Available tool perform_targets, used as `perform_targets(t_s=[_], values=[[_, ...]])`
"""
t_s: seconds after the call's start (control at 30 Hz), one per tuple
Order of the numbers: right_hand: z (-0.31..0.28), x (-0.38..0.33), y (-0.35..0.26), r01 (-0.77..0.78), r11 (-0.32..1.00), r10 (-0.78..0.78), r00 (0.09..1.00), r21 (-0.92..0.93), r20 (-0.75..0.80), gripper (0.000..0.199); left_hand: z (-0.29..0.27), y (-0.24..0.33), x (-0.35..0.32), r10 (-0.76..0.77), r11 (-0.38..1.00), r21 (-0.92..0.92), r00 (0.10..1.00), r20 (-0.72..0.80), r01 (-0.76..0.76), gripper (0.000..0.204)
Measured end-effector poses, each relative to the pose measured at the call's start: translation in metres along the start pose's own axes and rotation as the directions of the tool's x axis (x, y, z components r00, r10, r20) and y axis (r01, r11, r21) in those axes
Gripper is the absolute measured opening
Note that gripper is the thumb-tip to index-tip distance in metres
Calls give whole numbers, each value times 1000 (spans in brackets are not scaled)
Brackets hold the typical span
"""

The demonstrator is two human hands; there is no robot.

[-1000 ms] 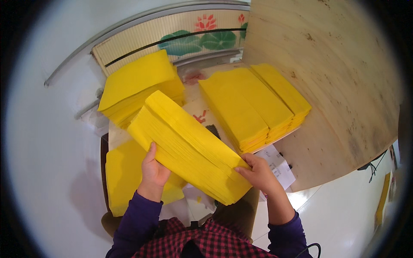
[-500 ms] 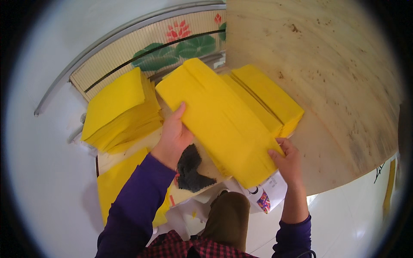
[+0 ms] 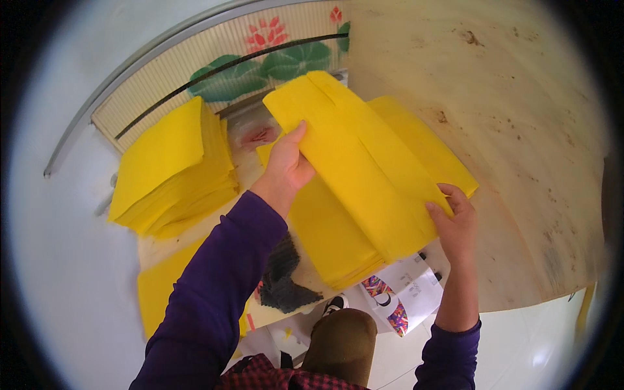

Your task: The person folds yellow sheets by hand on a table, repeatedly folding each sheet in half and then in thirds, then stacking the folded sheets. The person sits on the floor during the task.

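Observation:
Between my two hands stretches a long folded yellow cloth that looks like felt, tilted over a yellow stack. My left hand grips its left edge, thumb on top. At its lower right end, my right hand pinches the edge between thumb and fingers. Beneath it lies a stack of yellow cloth, partly covered. Another yellow stack shows behind the cloth to the right. A taller yellow stack stands at the left, and more yellow cloth lies below that, partly hidden by my left sleeve.
A dark grey scrap of cloth lies near the table's front edge. A large wooden board fills the right side. At the back is a slatted panel painted with flowers and leaves. A white printed packet is below my right hand.
Both hands have moved the folded cloth up and to the right. The stack beneath it shows more now, and a loose flap shows along the cloth's right side.

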State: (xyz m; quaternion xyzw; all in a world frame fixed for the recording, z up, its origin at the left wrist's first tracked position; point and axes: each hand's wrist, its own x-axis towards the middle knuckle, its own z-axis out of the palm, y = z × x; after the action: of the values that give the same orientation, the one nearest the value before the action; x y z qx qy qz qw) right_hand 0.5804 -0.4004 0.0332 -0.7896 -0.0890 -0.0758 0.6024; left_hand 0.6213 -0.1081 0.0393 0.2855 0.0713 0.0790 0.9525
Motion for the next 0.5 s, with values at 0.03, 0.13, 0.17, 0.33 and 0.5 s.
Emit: perform_targets(t_s=[0.03,0.13,0.17,0.33,0.5], values=[[2,-4,-5,36,998,-37,999,-54,-14,31,2,6,-10,16,1000,-10,1000,10,-16,34],[11,-23,-27,148,989,-148,989,-19,1,29,4,35,-54,100,995,-17,994,47,-99,36],[14,-33,-36,155,987,-156,988,43,18,29,0,47,-73,137,991,-6,989,61,-137,37],[48,-87,-80,166,969,-197,965,185,170,28,-39,110,-190,311,950,13,950,-18,-311,40],[121,-135,-96,212,943,-312,832,258,459,27,-109,155,-318,392,914,-52,910,-133,-401,41]])
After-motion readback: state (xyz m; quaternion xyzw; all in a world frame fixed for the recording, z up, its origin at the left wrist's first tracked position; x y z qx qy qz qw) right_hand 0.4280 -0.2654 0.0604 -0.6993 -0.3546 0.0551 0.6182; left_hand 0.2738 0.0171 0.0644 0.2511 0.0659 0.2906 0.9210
